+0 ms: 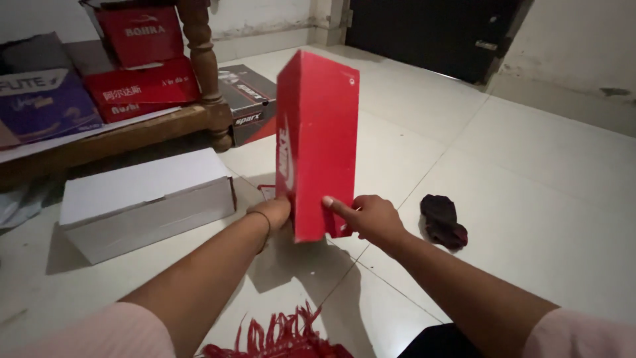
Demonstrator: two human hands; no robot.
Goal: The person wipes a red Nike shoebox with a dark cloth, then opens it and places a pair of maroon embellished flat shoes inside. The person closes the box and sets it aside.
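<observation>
A tall red shoe box (318,139) stands on end above the tiled floor, held between both my hands. My left hand (273,213) grips its lower left side, partly hidden behind the box. My right hand (368,217) holds the lower right edge, with a finger pressed on the red face. The box tilts slightly to the right.
A closed white box (142,199) lies on the floor to the left. Red, purple and black shoe boxes (142,59) are stacked on and beside a wooden bed frame (199,73) at back left. A dark cloth (442,222) lies to the right. Red fringe (281,335) shows near my lap.
</observation>
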